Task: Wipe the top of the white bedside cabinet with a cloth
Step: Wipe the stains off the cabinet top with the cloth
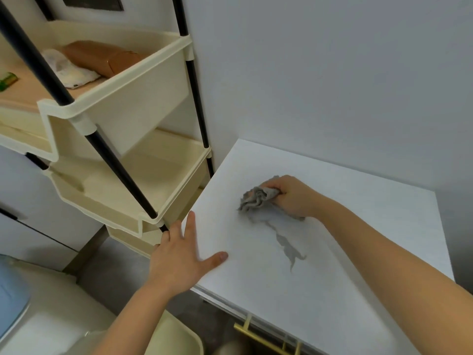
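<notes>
The white bedside cabinet top [371,221] fills the lower right of the head view. My right hand [291,196] is closed on a bunched grey cloth [256,199], pressed onto the top near its middle. A grey wet smear [289,248] runs from below the cloth toward the front edge. My left hand [179,254] lies flat with fingers spread on the cabinet's left edge, holding nothing.
A cream tiered trolley [122,119] with black poles stands right against the cabinet's left side; its top tray holds a brown pouch [102,57] and a white cloth [69,70]. A grey wall backs the cabinet. A gold drawer handle [266,336] sits below the front edge.
</notes>
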